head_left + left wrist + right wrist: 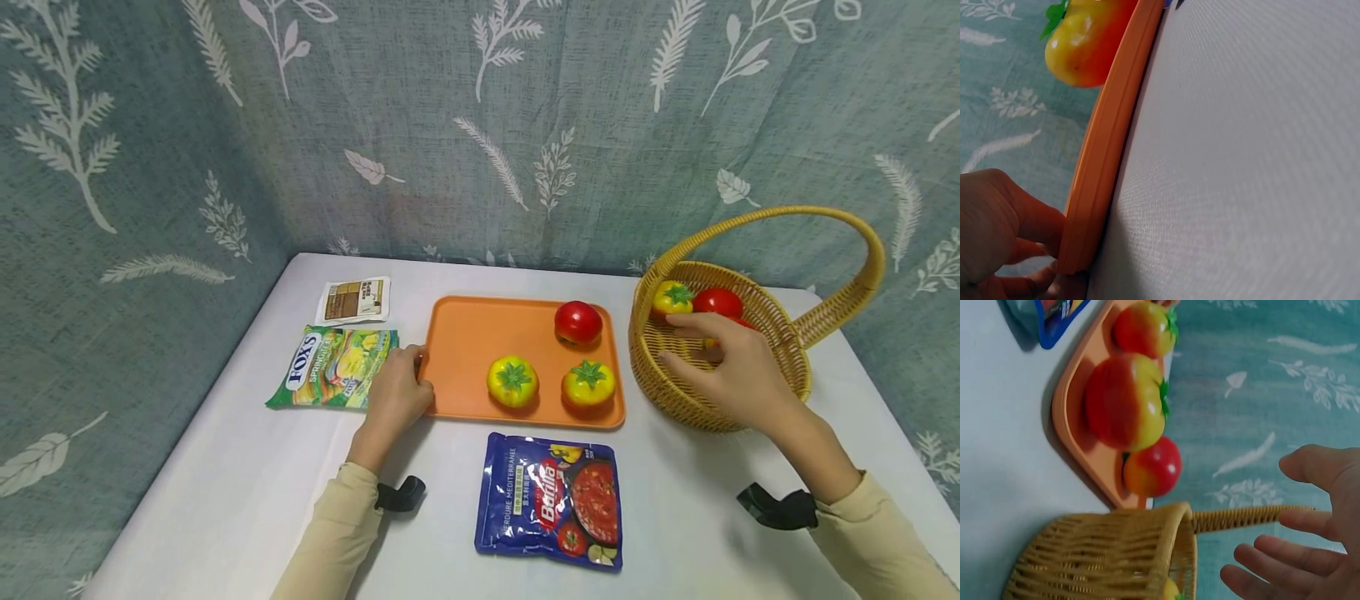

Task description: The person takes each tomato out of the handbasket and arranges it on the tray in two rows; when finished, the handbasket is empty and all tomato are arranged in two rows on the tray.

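We see an orange tray (465,350) lying flat mid-desk (225,500), its left edge pinched in the grip of a person's left hand (397,392). It carries a red fruit (578,322) at the far right, a yellow-topped fruit (513,382) by the middle of its near edge and a second yellow-topped fruit (588,384) at the near right.

Just right of the tray stands a wicker basket (645,375), where the right hand (735,367) hovers over the opening, thumb and fingers parted, its grip holding nothing. Inside we spot a green-capped fruit (670,297) at the far left and a glossy red fruit (717,302) beside it.

We judge that the round fruits could roll if the left hand tugs or tilts the tray; a forearm catching the tall handle (787,212) could tip the basket.

Left of the tray lies a green candy bag (337,367), with a small packet (356,300) beyond; on the near side rests a blue sauce pouch (551,504). A leaf-patterned cloth (420,125) hangs behind.
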Tool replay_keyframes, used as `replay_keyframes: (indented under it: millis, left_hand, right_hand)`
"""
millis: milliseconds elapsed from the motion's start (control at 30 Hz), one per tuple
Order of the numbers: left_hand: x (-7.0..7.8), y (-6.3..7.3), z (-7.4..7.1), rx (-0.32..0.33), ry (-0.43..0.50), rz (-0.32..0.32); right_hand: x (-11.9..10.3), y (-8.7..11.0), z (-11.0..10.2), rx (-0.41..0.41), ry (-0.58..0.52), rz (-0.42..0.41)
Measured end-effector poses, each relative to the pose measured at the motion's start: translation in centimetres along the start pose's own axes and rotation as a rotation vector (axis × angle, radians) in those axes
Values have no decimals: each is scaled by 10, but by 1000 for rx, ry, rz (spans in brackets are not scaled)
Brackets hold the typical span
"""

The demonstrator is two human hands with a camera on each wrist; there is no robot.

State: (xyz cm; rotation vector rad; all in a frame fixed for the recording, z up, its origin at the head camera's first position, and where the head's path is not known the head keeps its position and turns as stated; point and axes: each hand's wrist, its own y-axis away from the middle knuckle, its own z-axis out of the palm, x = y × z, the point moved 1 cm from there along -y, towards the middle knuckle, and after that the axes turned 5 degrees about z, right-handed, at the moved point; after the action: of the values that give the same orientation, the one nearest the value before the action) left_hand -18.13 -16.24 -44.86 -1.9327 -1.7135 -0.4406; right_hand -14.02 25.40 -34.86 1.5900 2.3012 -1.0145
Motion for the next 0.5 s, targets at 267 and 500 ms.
replay_keyframes:
  millis: [267, 500]
  left_hand:
    - [0, 0, -1, 0, 3, -4]
    - [0, 0, 1, -2, 8, -7]
  right_hand:
    - [14, -3, -9, -5, 49, 71]
    - [25, -12, -13, -55, 63, 133]
